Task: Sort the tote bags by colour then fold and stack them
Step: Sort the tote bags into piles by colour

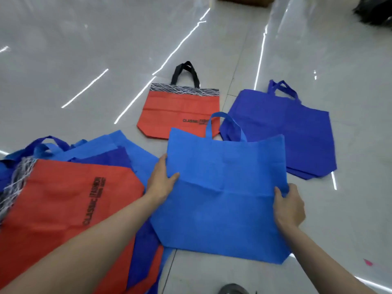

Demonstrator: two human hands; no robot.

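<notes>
A light blue tote bag (pixel 224 187) is spread out in front of me, handles pointing away. My left hand (pixel 161 179) grips its left edge, thumb on top. My right hand (pixel 288 205) pinches its right edge. Beyond it a red tote bag (pixel 178 113) with black handles and a patterned top band lies flat on the floor. To the right of that lies a dark blue tote bag (pixel 292 128), apparently more than one layer. On the left is a mixed pile (pixel 70 187) of red, light blue and dark blue bags, a red one on top.
The floor (pixel 106 60) is glossy pale tile with bright light reflections. A dark object (pixel 375 11) sits at the far top right and a brown edge (pixel 244 0) at the top. A grey shoe tip (pixel 233 289) shows at the bottom.
</notes>
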